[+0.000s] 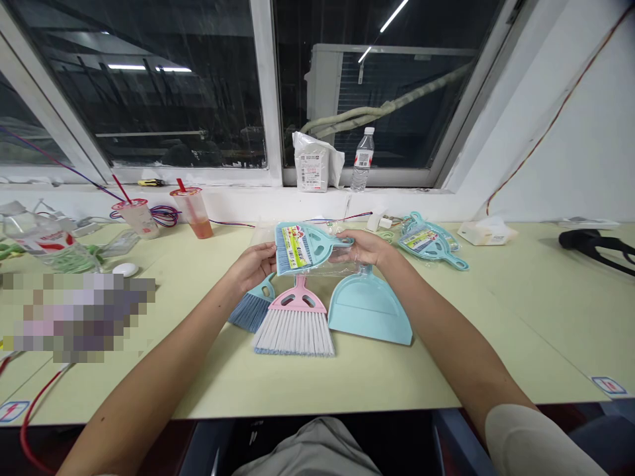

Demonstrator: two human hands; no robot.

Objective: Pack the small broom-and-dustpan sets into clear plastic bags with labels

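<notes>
Between my hands, above the table, is a small light-blue brush-and-dustpan set (317, 248) in a clear plastic bag with a colourful label. My left hand (255, 266) pinches the bag at its bristle end. My right hand (364, 248) is closed round the handle end. Below lie a pink hand brush (296, 324) with white, blue-tipped bristles and a light-blue dustpan (370, 304). A blue hand brush (251, 307) sits partly hidden behind the pink one, under my left hand. The dustpan's handle is partly covered by my right hand and the bag.
Another bagged light-blue set (429, 241) lies at the back right, beside a tissue pack (489, 231). Two drink cups (193, 211), a large bottle (47, 241) and a white mouse (126, 270) stand left. A water bottle (363, 160) is on the sill. Black straps (595, 248) lie far right.
</notes>
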